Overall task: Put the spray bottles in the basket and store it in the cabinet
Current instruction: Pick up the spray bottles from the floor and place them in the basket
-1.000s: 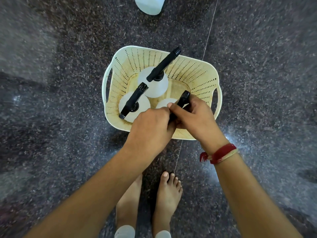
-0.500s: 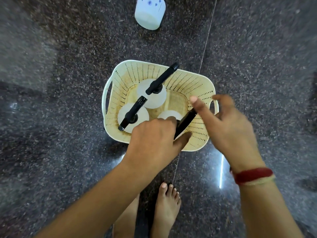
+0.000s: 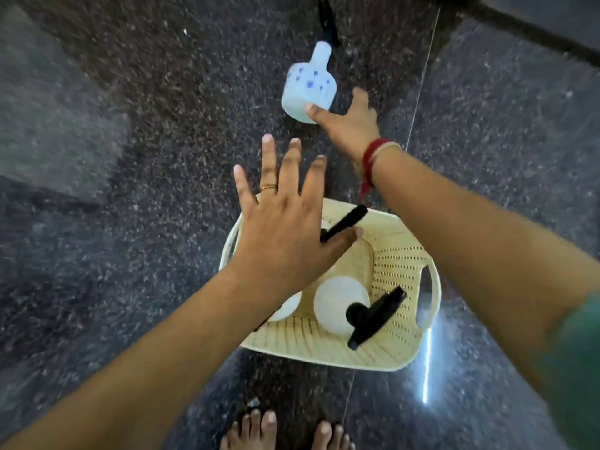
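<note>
A cream slotted basket [image 3: 396, 349] sits on the dark floor and holds three white spray bottles with black trigger heads; the nearest one [image 3: 341, 303] shows clearly, the other two are partly hidden under my left arm. A fourth white spray bottle [image 3: 308, 87] with blue dots lies on its side on the floor beyond the basket. My right hand [image 3: 349, 125] is stretched out to it, fingers apart, thumb touching its base. My left hand [image 3: 285, 222] hovers flat and open over the basket's far left corner.
Dark speckled granite floor [image 3: 130, 222] lies all around, with a thin joint line running past the basket. A darker strip [image 3: 535, 37] crosses the top right corner. My bare feet [image 3: 285, 430] stand just behind the basket.
Both hands left the third bottle in the basket. My right hand reached forward to the lying bottle, my left hand opened and rose, and the view tilted forward.
</note>
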`<action>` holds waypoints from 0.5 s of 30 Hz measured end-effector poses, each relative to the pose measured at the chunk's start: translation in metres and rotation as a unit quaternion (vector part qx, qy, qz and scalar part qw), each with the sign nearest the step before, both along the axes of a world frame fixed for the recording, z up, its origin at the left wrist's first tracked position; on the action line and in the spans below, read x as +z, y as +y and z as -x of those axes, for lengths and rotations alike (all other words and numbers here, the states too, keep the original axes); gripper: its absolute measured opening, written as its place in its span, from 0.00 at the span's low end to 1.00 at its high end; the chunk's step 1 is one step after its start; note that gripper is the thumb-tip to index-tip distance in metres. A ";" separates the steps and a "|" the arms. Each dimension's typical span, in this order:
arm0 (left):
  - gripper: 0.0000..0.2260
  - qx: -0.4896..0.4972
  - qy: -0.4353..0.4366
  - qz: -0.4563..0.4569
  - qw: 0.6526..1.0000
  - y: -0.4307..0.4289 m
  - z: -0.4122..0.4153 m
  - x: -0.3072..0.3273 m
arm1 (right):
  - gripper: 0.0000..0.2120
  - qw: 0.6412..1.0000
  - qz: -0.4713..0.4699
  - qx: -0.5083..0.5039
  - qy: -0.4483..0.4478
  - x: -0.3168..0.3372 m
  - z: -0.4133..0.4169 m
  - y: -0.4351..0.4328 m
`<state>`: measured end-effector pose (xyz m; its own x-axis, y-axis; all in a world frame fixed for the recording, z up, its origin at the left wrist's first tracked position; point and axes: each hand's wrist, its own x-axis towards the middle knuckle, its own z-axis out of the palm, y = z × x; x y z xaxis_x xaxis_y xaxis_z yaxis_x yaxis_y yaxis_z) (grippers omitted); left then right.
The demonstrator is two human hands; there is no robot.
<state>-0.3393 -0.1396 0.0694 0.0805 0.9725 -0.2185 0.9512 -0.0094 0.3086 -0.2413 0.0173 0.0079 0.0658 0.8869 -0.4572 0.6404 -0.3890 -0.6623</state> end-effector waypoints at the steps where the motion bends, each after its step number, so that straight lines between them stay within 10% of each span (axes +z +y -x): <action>1: 0.42 0.001 -0.002 0.004 1.000 0.004 0.004 -0.001 | 0.48 1.000 0.018 0.010 -0.009 -0.008 0.004 0.014; 15: 0.39 -0.006 -0.055 0.058 0.997 0.011 0.023 -0.032 | 0.51 0.987 0.058 -0.138 0.064 -0.083 0.054 0.089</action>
<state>-0.3623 -0.1287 0.0374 0.1213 0.9404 -0.3178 0.9116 0.0211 0.4105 -0.2955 0.1064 -0.0751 0.2323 0.7845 -0.5750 0.4138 -0.6147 -0.6715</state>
